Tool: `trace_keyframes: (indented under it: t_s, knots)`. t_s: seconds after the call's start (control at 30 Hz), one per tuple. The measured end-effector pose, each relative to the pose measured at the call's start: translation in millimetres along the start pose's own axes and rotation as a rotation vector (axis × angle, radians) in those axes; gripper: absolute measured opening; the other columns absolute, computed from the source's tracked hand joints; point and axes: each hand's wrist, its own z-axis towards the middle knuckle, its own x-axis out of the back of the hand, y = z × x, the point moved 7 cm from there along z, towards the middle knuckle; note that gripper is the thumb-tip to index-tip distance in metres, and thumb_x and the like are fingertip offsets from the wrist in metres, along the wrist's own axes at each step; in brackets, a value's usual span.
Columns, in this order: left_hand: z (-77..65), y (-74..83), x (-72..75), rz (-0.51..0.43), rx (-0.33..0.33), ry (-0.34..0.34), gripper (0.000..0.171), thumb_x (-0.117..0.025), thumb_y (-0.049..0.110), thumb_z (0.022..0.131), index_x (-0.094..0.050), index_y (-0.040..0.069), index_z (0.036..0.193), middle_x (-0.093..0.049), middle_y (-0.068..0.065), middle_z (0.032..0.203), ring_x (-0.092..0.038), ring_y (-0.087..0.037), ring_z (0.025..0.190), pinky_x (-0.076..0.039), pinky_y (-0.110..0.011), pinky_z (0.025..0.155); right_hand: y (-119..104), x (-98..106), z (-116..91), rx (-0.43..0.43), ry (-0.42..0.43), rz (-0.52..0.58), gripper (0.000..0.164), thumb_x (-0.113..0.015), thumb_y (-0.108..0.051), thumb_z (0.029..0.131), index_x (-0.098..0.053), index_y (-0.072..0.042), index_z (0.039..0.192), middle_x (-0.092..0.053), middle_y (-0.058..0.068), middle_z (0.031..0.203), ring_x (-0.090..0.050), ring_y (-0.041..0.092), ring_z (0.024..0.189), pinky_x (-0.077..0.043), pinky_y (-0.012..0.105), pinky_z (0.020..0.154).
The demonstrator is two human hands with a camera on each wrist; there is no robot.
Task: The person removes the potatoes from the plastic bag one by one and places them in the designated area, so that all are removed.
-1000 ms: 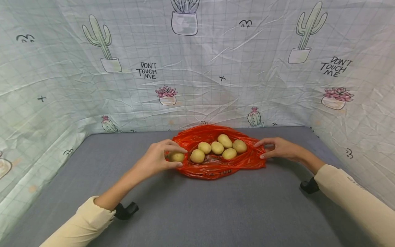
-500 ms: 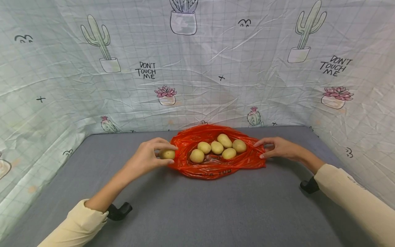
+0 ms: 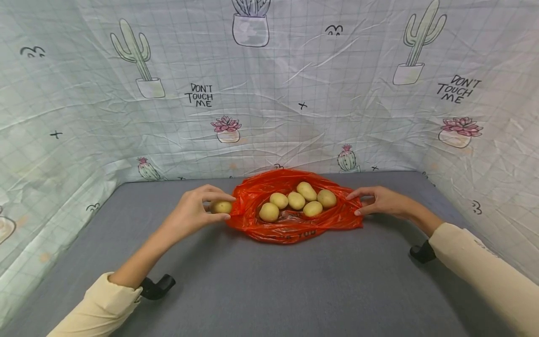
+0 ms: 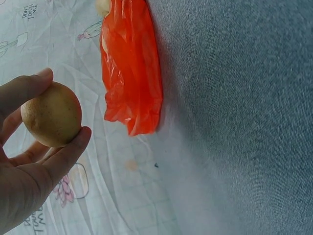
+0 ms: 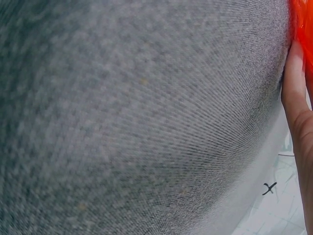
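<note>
A round yellow potato (image 4: 51, 114) is pinched between the thumb and fingers of my left hand (image 3: 191, 210), just off the left side of a red plastic bag (image 3: 286, 234). In the left wrist view the potato appears apart from the bag. The bag lies wide open on its side of the table, with several potatoes (image 3: 296, 201) grouped in its middle. My right hand (image 3: 381, 203) holds the bag's right edge between thumb and fingers. Only the thumb side of that hand shows in the right wrist view, beside a strip of red plastic.
Grey cloth covers the table (image 3: 294, 285). A white curtain (image 3: 286, 93) printed with cacti rises behind it and along both sides. A black wrist mount (image 3: 157, 286) sticks out below the left wrist, and another (image 3: 422, 252) below the right.
My left hand has moved left with the potato, from over the bag's left edge to just beyond it. My right hand has stayed at the bag's right edge.
</note>
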Motion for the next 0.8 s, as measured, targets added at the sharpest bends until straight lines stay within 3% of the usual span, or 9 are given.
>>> trace_keyframes:
  t_s: [0.17,0.4,0.67,0.8]
  knots:
    - [-0.3,-3.1,3.3,0.005,0.015,0.001,0.034,-0.087,0.012,0.080,-0.079,0.013,0.113,-0.069,-0.007,0.114,-0.064,-0.027,0.105,-0.058,-0.048,0.083,-1,1,-1,-0.003,-0.002,0.026,0.053,-0.076,-0.022,0.093,-0.058,-0.005,0.139,-0.036,0.027,0.156,-0.046,0.044,0.136,-0.047,0.041,0.101]
    - [-0.5,-9.2,8.4,0.022,0.020,0.006,0.035,-0.088,0.010,0.079,-0.079,0.012,0.114,-0.069,-0.010,0.115,-0.064,-0.029,0.105,-0.058,-0.048,0.083,-5,2,-1,-0.005,-0.003,0.013,0.053,-0.076,-0.022,0.092,-0.059,-0.005,0.139,-0.037,0.027,0.156,-0.045,0.045,0.137,-0.045,0.045,0.103]
    - [1.6,-20.0,12.5,0.034,0.031,0.013,0.037,-0.088,0.012,0.079,-0.078,0.014,0.115,-0.070,-0.009,0.115,-0.064,-0.028,0.103,-0.057,-0.050,0.084,-2,2,0,-0.013,0.002,0.012,0.053,-0.078,-0.023,0.091,-0.060,-0.006,0.138,-0.037,0.026,0.156,-0.046,0.044,0.137,-0.047,0.039,0.101]
    - [0.8,-25.2,15.4,0.043,0.044,0.017,0.037,-0.088,0.011,0.080,-0.078,0.014,0.115,-0.070,-0.009,0.115,-0.064,-0.028,0.104,-0.056,-0.051,0.086,-1,1,0,-0.011,-0.001,0.012,0.053,-0.078,-0.023,0.091,-0.060,-0.007,0.138,-0.037,0.026,0.156,-0.046,0.044,0.137,-0.047,0.043,0.103]
